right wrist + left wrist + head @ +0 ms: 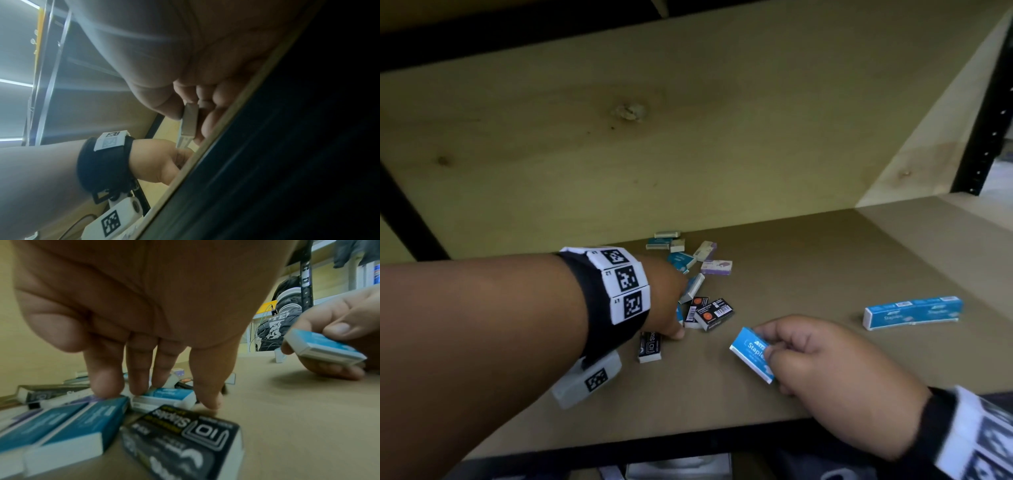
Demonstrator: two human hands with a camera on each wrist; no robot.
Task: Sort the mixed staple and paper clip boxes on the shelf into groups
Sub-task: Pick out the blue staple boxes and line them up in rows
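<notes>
My right hand (767, 342) pinches a small blue staples box (748, 354) just above the shelf's front middle; the right wrist view shows this box (190, 123) edge-on between thumb and fingers. My left hand (675, 320) reaches into the mixed pile, fingers straight and pointing down. Its fingertips (139, 388) touch a blue box (164, 396) and the thumb tip rests on the shelf beside it. A black staples box (185, 439) and two blue boxes (61, 426) lie under the left wrist. Black boxes (714, 313) and purple boxes (716, 267) lie in the pile.
A row of blue staples boxes (912, 311) lies in a line at the right of the brown shelf (825, 260). A wooden back panel (654, 137) stands behind the pile. The shelf's dark front edge (688, 442) runs below my hands.
</notes>
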